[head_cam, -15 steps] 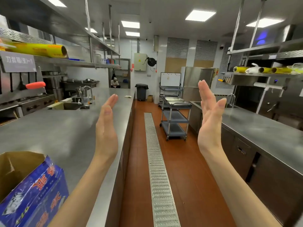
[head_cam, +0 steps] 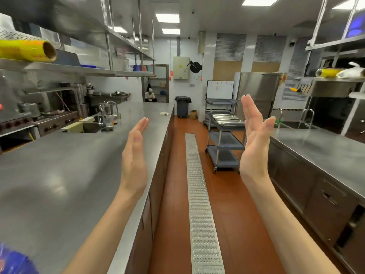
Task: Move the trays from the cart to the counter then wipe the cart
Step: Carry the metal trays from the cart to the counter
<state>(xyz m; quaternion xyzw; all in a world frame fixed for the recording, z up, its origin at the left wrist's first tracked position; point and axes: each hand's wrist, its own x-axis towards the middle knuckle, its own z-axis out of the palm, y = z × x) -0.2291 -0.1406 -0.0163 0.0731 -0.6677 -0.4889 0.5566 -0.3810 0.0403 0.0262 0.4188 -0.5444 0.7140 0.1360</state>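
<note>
A grey three-shelf cart (head_cam: 224, 139) stands down the aisle against the right counter (head_cam: 324, 153). Shiny metal trays (head_cam: 227, 118) lie on its top shelf. My left hand (head_cam: 135, 157) and my right hand (head_cam: 254, 145) are both raised in front of me, palms facing each other, fingers straight, holding nothing. They are well short of the cart. The right hand covers the cart's right edge. The long steel counter (head_cam: 75, 175) runs along my left.
A floor drain grate (head_cam: 199, 204) runs down the red-tiled aisle. A second cart (head_cam: 217, 104), a black bin (head_cam: 182, 106) and a whiteboard stand at the far end. The left counter has a sink with faucet (head_cam: 107, 115); a blue box corner (head_cam: 13, 262) sits near me. A person sits far back.
The view has moved forward along the aisle; the cart looks nearer and the blue box has slid mostly out of frame. Both hands stay raised and open.
</note>
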